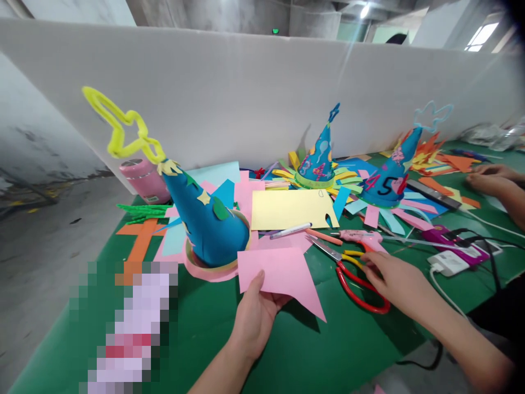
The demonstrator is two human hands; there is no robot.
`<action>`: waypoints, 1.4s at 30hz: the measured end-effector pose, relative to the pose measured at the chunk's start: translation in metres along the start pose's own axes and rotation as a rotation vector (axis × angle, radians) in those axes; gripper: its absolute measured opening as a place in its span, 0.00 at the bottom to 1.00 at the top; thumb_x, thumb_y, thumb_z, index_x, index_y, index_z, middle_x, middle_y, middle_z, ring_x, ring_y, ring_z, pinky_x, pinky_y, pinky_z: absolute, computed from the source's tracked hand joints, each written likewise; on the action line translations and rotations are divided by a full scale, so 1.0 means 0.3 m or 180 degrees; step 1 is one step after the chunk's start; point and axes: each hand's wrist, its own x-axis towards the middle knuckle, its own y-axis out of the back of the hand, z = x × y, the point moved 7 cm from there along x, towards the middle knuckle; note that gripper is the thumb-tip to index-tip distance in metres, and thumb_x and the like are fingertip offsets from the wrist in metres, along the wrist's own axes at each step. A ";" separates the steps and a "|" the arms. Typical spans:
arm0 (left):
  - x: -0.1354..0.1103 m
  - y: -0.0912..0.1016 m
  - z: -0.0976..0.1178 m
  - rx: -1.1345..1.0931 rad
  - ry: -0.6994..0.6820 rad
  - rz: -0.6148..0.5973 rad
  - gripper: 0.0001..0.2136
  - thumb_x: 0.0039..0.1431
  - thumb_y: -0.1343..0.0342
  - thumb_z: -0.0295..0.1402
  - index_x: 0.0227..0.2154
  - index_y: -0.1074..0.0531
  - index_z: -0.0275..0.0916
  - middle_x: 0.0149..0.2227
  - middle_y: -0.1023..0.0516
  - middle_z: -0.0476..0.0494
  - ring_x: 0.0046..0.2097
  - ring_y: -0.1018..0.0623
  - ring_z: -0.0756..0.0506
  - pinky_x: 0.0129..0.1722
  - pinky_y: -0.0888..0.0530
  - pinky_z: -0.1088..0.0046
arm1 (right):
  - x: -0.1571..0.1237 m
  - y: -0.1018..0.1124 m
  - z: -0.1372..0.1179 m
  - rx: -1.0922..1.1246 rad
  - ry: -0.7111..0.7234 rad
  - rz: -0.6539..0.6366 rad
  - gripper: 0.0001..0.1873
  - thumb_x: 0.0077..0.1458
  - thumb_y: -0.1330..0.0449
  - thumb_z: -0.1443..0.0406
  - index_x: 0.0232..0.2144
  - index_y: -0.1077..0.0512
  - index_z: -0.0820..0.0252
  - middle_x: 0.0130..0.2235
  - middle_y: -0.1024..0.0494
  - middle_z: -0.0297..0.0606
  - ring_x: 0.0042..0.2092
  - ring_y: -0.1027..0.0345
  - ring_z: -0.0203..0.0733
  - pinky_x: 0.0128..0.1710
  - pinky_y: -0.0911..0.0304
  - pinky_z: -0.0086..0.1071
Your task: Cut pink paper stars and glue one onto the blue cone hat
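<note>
My left hand (255, 317) pinches a piece of pink paper (279, 269) between thumb and fingers, holding it above the green table. The sheet has a slanted, pointed right end. At the right, my right hand (388, 276) has its fingers curled on the upper handle of a pair of scissors (346, 257) with red and yellow handles. Their blades point to the upper left and look slightly apart. Just beyond the pink paper, a blue cone hat (209, 224) leans left, with paper leaves, a pale star, a pink brim strip and a yellow fuzzy star (123, 137) on top.
Two more decorated blue cone hats (318, 158) stand toward the back. A yellow sheet (291, 210), a pen (291, 230), a pink glue gun (361, 236) and a purple power strip (457, 246) with cables lie around. Another person's hands (498, 183) are at the far right.
</note>
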 end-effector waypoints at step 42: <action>-0.016 -0.045 0.021 -0.0315 -0.0229 -0.0143 0.16 0.56 0.51 0.28 0.49 0.36 0.39 0.42 0.23 0.42 0.43 0.26 0.44 0.44 0.30 0.64 | -0.055 -0.072 -0.323 0.5186 -0.1706 -0.0323 0.25 0.26 0.29 0.65 0.30 0.33 0.58 0.26 0.32 0.29 0.28 0.35 0.37 0.30 0.33 0.32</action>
